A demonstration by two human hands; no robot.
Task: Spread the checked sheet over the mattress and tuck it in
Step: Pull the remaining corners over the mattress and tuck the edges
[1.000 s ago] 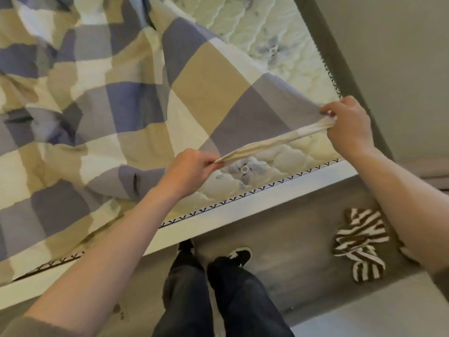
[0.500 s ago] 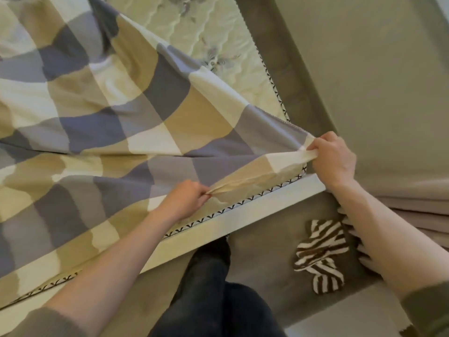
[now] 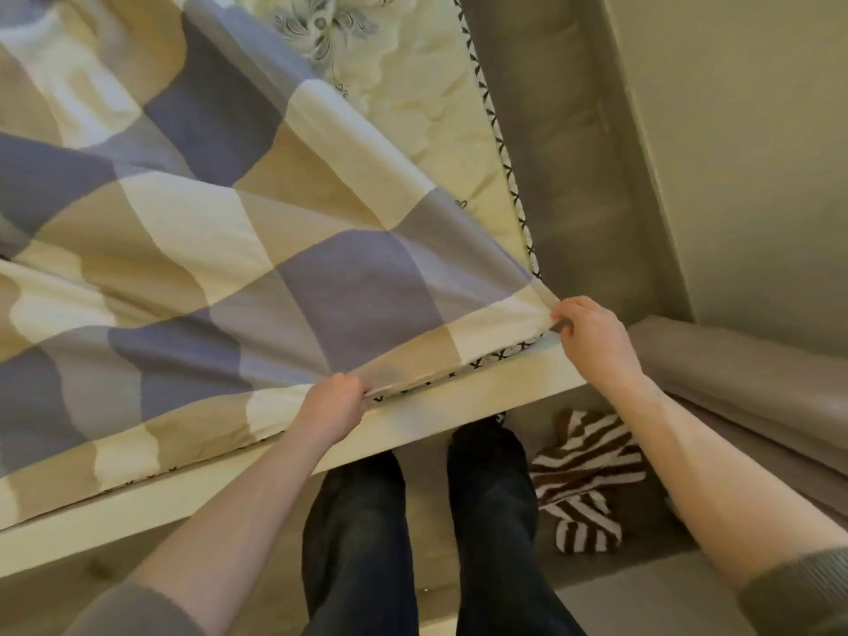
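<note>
Both forearms reach forward and down from pushed-up grey sleeves, toward the near edge of the bed. The left hand [image 3: 332, 408] is seen from the back, knuckles up. Its fingers are curled tight round the hem of the checked sheet [image 3: 275, 250], right at the mattress's patterned trim. The right hand [image 3: 594, 344] is further out at the near right corner of the mattress [image 3: 413, 98], wrist slightly bent. Its thumb and curled fingers pinch the sheet's corner just above the trim. Between the two hands the hem runs in a fairly taut line along the mattress edge. The sheet, in blue, tan and cream squares, lies over most of the mattress with loose folds to the left. A strip of quilted cream mattress is bare along the right side and at the top. A grey padded bed frame [image 3: 564, 153] runs beside that bare strip. The person's legs in dark trousers [image 3: 358, 534] stand close against the bed. A brown-and-white striped cloth [image 3: 587, 479] lies on the floor just right of them, under the right forearm.
</note>
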